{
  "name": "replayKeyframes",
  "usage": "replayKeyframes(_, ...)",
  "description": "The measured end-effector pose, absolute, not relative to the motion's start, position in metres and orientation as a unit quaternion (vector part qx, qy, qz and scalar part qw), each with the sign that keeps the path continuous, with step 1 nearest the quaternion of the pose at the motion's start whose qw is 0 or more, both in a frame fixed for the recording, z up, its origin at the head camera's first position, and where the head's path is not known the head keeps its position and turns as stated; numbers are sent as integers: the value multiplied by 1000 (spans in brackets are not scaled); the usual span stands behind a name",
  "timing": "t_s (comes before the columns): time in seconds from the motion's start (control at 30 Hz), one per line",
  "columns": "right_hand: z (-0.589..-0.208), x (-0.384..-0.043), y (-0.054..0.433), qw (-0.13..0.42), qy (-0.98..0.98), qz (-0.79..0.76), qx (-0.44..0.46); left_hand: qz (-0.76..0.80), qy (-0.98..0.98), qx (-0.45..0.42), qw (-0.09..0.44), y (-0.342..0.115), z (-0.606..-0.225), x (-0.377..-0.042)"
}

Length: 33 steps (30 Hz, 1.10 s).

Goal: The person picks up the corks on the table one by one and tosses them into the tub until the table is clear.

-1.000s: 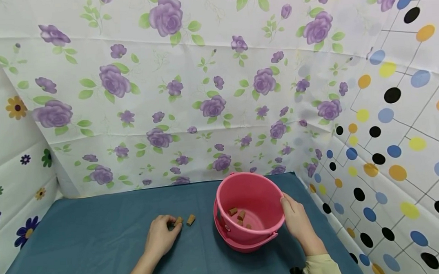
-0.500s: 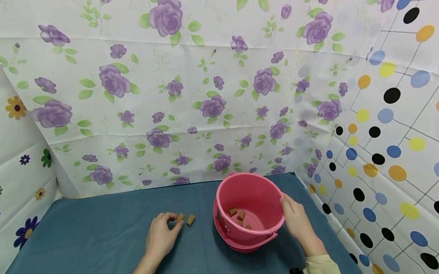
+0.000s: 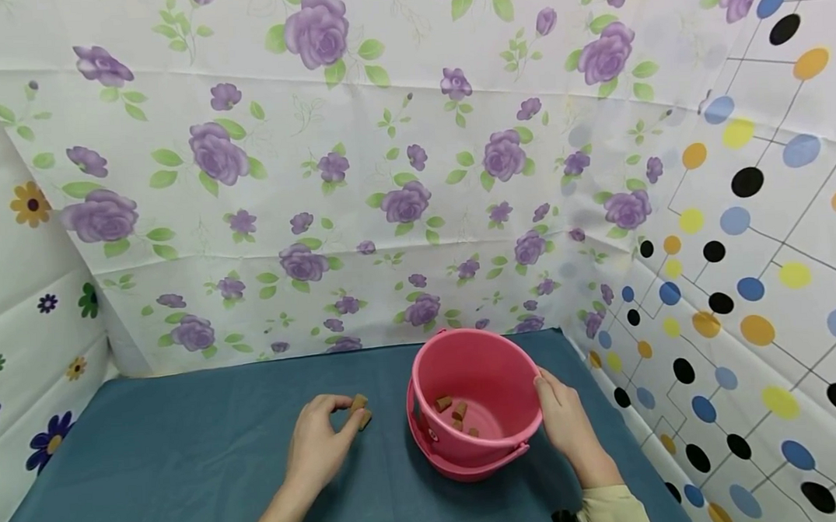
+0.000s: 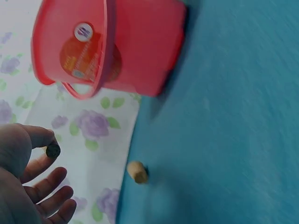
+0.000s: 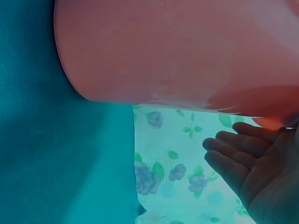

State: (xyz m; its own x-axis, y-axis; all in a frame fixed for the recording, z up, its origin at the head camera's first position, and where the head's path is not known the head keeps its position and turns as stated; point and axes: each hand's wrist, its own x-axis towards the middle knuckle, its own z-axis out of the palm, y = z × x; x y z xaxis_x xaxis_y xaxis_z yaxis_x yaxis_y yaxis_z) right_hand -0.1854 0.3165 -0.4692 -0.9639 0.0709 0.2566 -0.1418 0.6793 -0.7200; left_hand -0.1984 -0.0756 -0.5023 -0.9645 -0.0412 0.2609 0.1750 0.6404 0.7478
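My left hand (image 3: 319, 444) pinches a small brown cork (image 3: 358, 402) between thumb and index finger, its other fingers loosely spread in the left wrist view. A second cork (image 4: 138, 172) lies on the blue cloth, partly behind the held one in the head view. To the right stands a pink bucket (image 3: 481, 359), with several corks (image 3: 459, 411) on its bottom. At the bucket's right rim my right hand (image 3: 568, 419) holds on with thumb and forefinger. The right wrist view shows its remaining fingers stretched out beside the bucket wall.
A blue cloth (image 3: 188, 450) covers the table. The bucket's pink handle (image 3: 500, 461) hangs down around its front. Behind the table is a flowered sheet (image 3: 359, 201), and a dotted sheet (image 3: 763, 293) stands along the right side.
The left hand, pinching the cork, has moved rightward and slightly up to overlap the second cork. The right hand and bucket have stayed in place.
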Motion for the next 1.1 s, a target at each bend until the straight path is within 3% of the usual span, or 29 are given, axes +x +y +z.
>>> replayKeyframes(0.63,-468,-185,317,129,-907,400,21,-463,-866,-88,170,-52,-467,-190)
replayKeyframes(1.1,-468,-185,316,124,-908,399,18,-489,-854,-97,149,-45,-459,-183)
